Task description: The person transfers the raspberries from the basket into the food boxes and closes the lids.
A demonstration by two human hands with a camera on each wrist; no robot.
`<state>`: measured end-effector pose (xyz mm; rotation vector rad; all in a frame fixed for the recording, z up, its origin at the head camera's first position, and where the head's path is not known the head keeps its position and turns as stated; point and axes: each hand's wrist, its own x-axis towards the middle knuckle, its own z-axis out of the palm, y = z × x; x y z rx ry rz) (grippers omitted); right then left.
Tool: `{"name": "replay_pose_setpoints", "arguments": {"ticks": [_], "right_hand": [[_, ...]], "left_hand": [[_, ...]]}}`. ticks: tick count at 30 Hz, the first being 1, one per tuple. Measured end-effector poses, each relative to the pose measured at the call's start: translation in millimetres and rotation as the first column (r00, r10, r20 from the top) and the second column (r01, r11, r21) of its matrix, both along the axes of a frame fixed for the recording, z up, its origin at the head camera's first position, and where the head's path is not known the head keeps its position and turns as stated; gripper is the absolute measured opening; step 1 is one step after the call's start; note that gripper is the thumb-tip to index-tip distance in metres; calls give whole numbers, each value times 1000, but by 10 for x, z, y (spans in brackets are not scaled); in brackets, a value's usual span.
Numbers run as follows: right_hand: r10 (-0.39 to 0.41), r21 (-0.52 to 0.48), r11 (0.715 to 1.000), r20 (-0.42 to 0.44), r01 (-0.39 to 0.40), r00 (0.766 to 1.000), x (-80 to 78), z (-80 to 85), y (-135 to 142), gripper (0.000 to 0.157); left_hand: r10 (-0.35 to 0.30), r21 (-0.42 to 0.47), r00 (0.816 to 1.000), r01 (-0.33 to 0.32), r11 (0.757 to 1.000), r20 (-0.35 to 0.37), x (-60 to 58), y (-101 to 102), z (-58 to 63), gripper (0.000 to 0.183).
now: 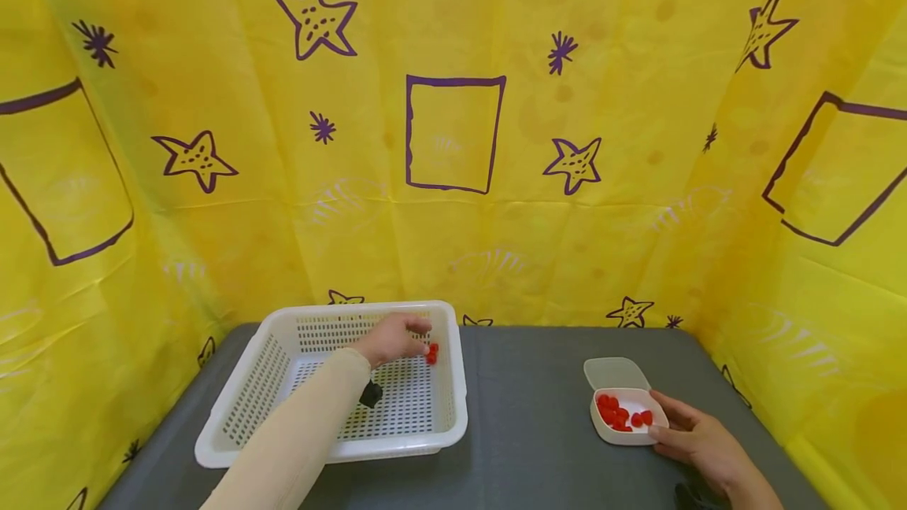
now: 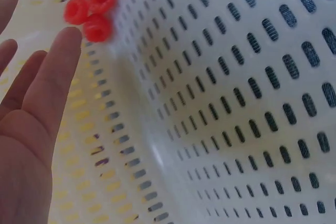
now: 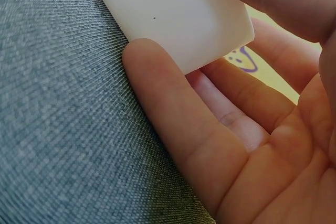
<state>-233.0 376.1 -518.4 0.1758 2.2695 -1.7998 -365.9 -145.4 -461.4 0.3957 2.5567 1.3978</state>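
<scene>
My left hand (image 1: 393,339) reaches into a white slotted plastic basket (image 1: 453,423), fingers extended toward its right wall. Three small red raspberries (image 2: 96,27) with hollow centres sit together there. In the left wrist view a fingertip comes right up to them; whether it touches, I cannot tell. My right hand (image 1: 701,439) grips the right side of a small white box (image 1: 609,435), thumb on the near side and fingers behind. Several more red raspberries (image 1: 609,409) lie inside it. Its translucent lid (image 1: 616,374) is flipped back behind the box.
Both containers stand on a dark grey cloth-covered table (image 1: 524,415), the basket left and the box right. A yellow curtain (image 1: 453,242) with purple stars rises behind the table and on both sides. A dark wrist strap (image 1: 371,394) shows at the left sleeve.
</scene>
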Motion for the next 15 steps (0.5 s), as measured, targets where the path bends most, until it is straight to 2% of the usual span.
{"name": "replay_pose_setpoints", "arguments": {"ticks": [7, 15], "right_hand": [[19, -11, 1000, -3, -19, 1000, 13, -1, 2, 81], [34, -24, 999, -15, -35, 999, 13, 4, 10, 80]], "left_hand": [[-46, -110, 997, 38, 993, -66, -34, 94, -70, 40], [-12, -166, 991, -10, 986, -132, -82, 181, -170, 30]]}}
